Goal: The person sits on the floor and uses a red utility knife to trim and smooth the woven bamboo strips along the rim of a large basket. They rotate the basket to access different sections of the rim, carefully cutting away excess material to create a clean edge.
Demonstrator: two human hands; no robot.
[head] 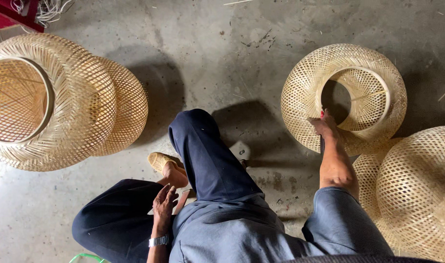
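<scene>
At far left, a large woven bamboo shade lay on its side on the concrete floor, its round opening facing the camera, with a second woven shade nested behind it. Near centre, the person sat with legs in dark trousers. The left hand, a watch at the wrist, rested against the knee beside a foot in a tan slipper; its fingers were loosely spread and held nothing. To the right, the right hand reached out to a woven bamboo basket on the floor, fingers closed over the edge by its ring opening. At far right, further woven shades were stacked, touching that basket.
</scene>
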